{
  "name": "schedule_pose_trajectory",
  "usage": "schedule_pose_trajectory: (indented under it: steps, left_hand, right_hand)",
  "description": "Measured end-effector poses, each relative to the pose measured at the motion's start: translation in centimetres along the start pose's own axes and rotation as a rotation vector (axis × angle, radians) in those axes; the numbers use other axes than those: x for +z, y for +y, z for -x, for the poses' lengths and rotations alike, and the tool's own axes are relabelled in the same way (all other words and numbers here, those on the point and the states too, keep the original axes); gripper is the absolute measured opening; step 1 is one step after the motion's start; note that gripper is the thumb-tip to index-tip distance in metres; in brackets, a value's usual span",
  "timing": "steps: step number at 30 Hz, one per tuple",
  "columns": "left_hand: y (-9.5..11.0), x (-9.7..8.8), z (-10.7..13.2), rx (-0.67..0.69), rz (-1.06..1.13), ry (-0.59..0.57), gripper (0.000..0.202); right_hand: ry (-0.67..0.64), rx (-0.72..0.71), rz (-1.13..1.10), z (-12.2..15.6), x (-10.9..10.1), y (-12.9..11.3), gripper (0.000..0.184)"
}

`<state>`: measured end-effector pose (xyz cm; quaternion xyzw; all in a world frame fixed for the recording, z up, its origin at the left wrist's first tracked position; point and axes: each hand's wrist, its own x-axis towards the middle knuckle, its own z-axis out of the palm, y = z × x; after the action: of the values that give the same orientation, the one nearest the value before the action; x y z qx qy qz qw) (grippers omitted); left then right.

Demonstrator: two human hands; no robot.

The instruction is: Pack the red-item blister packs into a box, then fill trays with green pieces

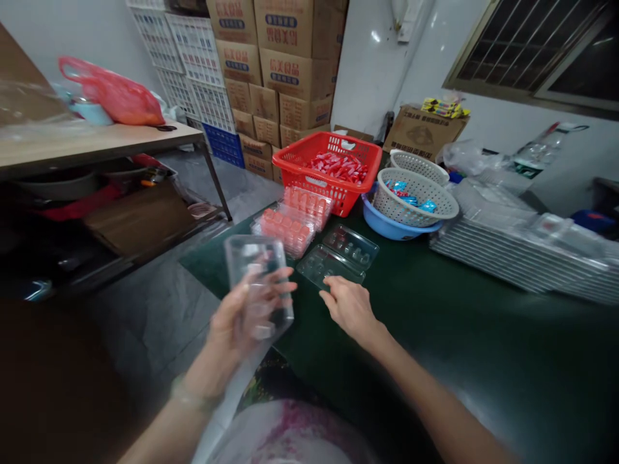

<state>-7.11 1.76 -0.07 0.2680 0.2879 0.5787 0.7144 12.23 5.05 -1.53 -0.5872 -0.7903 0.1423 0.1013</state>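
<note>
Fingers of the left hand (pixel 236 328), head view: what do they hold?

Curled around a clear plastic blister tray (pixel 258 274), which stands on end, lifted off the table. They close on it firmly. The thumb is blurred, so its place is hard to tell. Held this high, the tray is probably being looked through or turned.

And the right hand (pixel 351 310)?

Open, palm down, fingers slightly apart. Its fingertips (pixel 327 295) sit at the near edge of a second clear blister tray (pixel 330 267) lying on the dark green table (pixel 464 348); touching or just beside it, I cannot tell. A third clear tray (pixel 351 246) lies just beyond.

Why is everything else so close?

Probably for easy reach. Clear trays filled with pink pieces (pixel 285 231) sit just beside these, before a red plastic basket (pixel 360 193) of red-wrapped pieces (pixel 338 167). Nearby, a white perforated basket (pixel 416 196) nests in a blue plastic basin (pixel 382 222). A long stack of clear trays (pixel 522 254) lies to the right.
</note>
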Motion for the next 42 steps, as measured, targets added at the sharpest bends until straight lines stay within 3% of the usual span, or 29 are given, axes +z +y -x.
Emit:
schedule_pose_trajectory:
  steps: [2,5,9,16,33,38,42]
  left_hand:
    - [-2.1,1.2,-0.2,-0.093,0.017,0.032,0.07]
    - [-4.5,3.0,-0.4,-0.16,0.068,-0.009,0.062]
    - [-6.0,3.9,-0.6,-0.217,0.096,-0.104,0.064]
    - [-6.6,3.4,-0.7,-0.278,0.1,-0.193,0.079]
    - [-7.2,4.2,-1.2,-0.306,0.079,-0.131,0.079]
    - [-7.2,3.9,-1.1,-0.176,-0.056,-0.061,0.062]
    - [-6.6,3.9,-1.5,0.011,-0.233,-0.017,0.044]
  right_hand:
    - [0.05,0.005,-0.404,1.4,-1.0,-1.2,0.025]
    - [-0.061,0.006,-0.953,3.3,-1.7,-3.1,0.022]
    - [-0.189,0.088,-1.155,3.9,-1.8,-3.7,0.017]
    - [-0.267,0.123,-1.208,3.5,-1.9,-2.7,0.018]
    - [-0.265,0.098,-1.164,3.6,-2.0,-2.2,0.02]
    - [-0.216,0.118,-1.139,3.8,-2.1,-2.4,0.018]
    - [-0.034,0.061,-1.078,4.2,-2.1,-3.3,0.024]
